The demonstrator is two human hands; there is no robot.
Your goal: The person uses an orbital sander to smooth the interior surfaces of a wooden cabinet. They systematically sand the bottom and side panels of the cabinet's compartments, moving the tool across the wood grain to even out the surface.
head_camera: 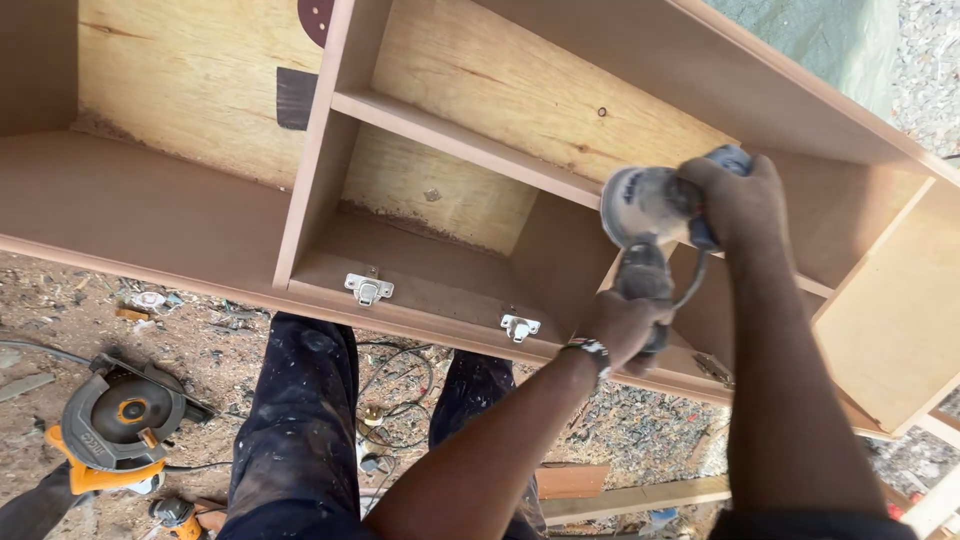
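A grey power sander [640, 205] is pressed against an upright divider inside a brown wooden cabinet [150, 200] that lies open towards me. My left hand [622, 328], with a watch on its wrist, grips the sander's dark rear handle from below. My right hand [738, 203] is closed over the top knob of the tool. The sander's cord loops between the two hands. My legs in dark, paint-spotted trousers stand right against the cabinet's front edge.
Two metal hinge plates [368, 288] [520, 326] sit on the cabinet's lower panel. A round sanding disc [318, 15] and a dark sandpaper sheet [296, 98] lie on the back panel. An orange circular saw [115, 420], cables [395, 400] and wood planks [640, 495] lie on the dusty ground.
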